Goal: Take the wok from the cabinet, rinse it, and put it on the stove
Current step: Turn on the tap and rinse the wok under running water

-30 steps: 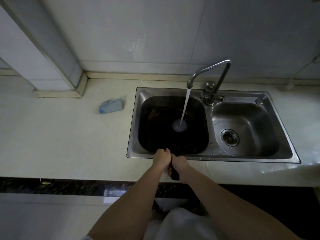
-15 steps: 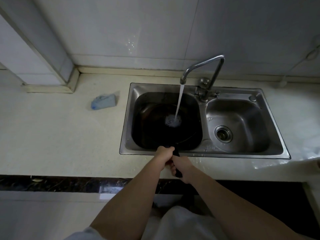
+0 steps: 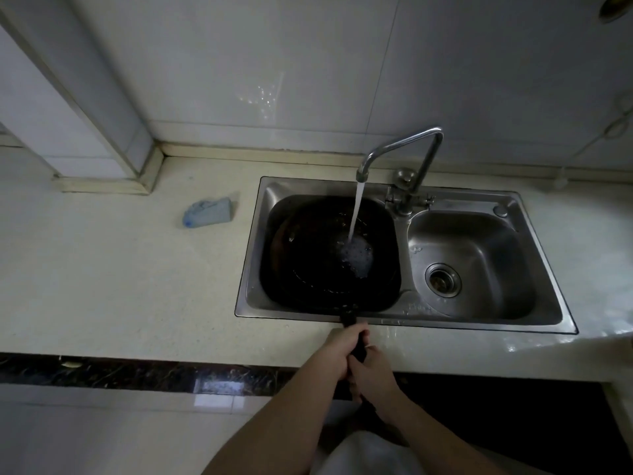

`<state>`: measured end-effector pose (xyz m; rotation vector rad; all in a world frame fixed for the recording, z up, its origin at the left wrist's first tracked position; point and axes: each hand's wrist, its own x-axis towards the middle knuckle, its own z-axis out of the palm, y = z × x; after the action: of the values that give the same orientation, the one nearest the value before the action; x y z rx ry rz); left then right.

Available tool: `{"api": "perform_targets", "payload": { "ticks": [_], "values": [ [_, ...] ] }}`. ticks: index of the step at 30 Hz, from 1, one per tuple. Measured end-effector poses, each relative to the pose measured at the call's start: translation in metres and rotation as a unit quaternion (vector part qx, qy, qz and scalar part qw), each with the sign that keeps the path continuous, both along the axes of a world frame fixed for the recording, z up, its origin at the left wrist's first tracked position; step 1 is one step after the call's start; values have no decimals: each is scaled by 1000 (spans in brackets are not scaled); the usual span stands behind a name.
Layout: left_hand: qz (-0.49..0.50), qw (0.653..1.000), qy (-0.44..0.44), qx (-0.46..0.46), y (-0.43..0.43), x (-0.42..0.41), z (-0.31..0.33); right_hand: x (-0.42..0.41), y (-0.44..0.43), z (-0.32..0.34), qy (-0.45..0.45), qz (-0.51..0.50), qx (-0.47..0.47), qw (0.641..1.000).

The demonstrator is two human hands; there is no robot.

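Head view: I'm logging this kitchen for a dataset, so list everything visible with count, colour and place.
black round metal wok: one, black, in left sink basin under running water
double-basin steel sink: one, silver, set in countertop
bent steel faucet: one, silver, behind sink
blue-grey cloth pad: one, on countertop left of sink
pale stone countertop: one, cream, around sink
left hand: one, grips wok handle
right hand: one, grips wok handle

The left grip and the right grip are covering most of the handle. The wok is hiding the left basin floor of the sink. The picture's top edge is cutting off a round thing at the far right. The blue object on the counter is looking too blurred to name.
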<state>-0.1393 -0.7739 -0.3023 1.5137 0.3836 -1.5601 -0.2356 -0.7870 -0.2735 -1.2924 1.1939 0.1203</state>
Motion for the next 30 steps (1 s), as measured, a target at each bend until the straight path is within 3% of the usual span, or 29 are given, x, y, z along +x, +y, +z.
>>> {"api": "perform_targets", "payload": {
  "ticks": [6,12,17,23,30],
  "values": [
    [-34,998,-47,-12,1,-6,7,-4,6,-4,15,6,-66,998],
    [-77,996,-33,-7,-2,3,28,8,6,8,38,-3,-85,996],
    [-44,998,-11,-38,0,2,30,7,5,9,46,19,-115,992],
    [-42,995,-45,-73,6,-1,23,2,9,7,-3,-13,-97,995],
    [-75,981,-160,-77,8,-5,29,-2,-1,12,-48,-16,-28,998]
  ]
}}
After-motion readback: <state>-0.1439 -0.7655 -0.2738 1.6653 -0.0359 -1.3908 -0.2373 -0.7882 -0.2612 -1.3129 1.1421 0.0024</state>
